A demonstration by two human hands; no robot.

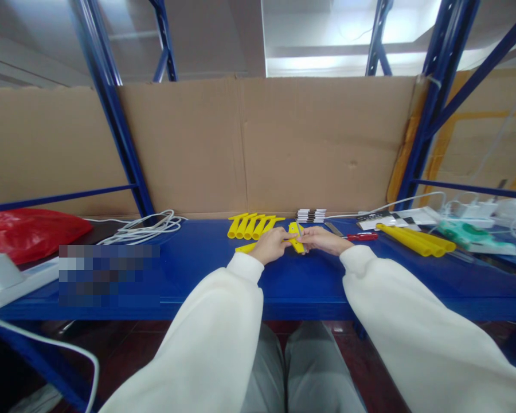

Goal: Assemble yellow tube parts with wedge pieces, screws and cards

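Both hands meet over the middle of the blue shelf around a yellow scraper (296, 236) with a T-shaped head. My left hand (273, 245) is closed around it near the neck, and its yellow handle sticks out to the left beneath that hand. A thin, greyish metal strip, seemingly a blade, lies along the head. My right hand (322, 239) pinches the head's right edge; its fingertips partly cover what they grip. Behind my left hand, several similar yellow scrapers (250, 226) lie in a row. A stack of small white-and-black packs (311, 215) sits just beyond the head.
Right of my right hand lie a red-handled screwdriver (362, 236) and a metal ruler-like strip (334, 229). Farther right are yellow tubes (417, 240) and a green-and-white packet (473, 234). A coiled white cable (144, 228) and red bag (30, 232) occupy the left. Cardboard (284, 143) stands behind.
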